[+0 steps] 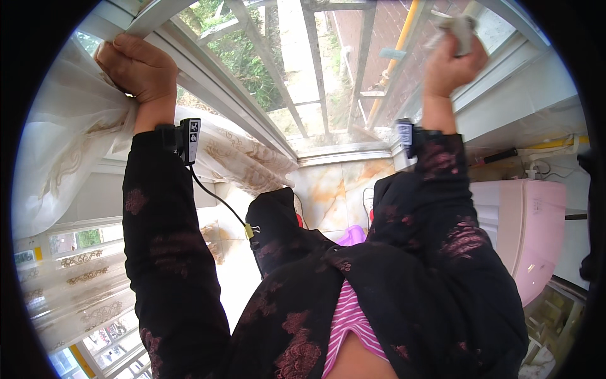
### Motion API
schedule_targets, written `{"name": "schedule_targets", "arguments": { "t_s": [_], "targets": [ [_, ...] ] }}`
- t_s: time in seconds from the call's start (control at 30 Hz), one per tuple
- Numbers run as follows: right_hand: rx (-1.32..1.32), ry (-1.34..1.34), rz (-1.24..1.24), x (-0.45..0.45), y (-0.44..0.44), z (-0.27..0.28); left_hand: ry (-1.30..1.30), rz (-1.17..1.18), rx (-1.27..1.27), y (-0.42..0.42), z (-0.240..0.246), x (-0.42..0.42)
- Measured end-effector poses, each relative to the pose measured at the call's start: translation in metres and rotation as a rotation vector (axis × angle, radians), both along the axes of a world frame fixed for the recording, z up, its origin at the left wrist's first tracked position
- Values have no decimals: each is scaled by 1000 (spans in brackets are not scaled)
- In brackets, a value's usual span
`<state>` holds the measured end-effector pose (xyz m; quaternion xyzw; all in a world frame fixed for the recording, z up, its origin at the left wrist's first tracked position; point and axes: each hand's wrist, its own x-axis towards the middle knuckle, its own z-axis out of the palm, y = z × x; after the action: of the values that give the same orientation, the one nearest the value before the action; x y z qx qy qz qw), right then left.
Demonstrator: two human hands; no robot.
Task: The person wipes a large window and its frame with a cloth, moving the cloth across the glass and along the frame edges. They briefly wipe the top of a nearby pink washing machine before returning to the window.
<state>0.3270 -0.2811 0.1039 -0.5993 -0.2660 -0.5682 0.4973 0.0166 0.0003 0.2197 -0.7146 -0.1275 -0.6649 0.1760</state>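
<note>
At the upper left, my left hand (137,66) grips the edge of a white window frame (194,83), with a sheer curtain (80,128) hanging beside and below it. My right hand (452,64), raised at the upper right, is closed around a crumpled greyish-white cloth (464,33); both are blurred. The cloth is in front of the window by the right frame; whether it touches the glass cannot be told. Between my hands lies the window, with metal bars (317,71) outside it. A strapped device with a printed tag sits on each wrist.
A cable runs from the left wrist device to a clip at my trousers. An embroidered curtain (236,147) hangs left of the window. At right stands a pink and white appliance (539,232). A purple plastic object (352,235) lies on the marbled floor tiles (322,189) between my feet.
</note>
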Motion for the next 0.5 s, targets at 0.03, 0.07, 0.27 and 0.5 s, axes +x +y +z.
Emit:
{"name": "schedule_targets", "arguments": {
  "t_s": [0.03,0.07,0.27,0.5],
  "targets": [
    [82,98,197,-21,20,-17,35,22,24,0,0,-1],
    [-2,23,215,-42,38,-37,32,31,41,0,1,-2],
    [-477,210,617,-160,76,-162,26,17,80,9,2,-2],
    [-341,197,349,-78,11,-89,35,-77,78,4,6,-3]
  ]
}}
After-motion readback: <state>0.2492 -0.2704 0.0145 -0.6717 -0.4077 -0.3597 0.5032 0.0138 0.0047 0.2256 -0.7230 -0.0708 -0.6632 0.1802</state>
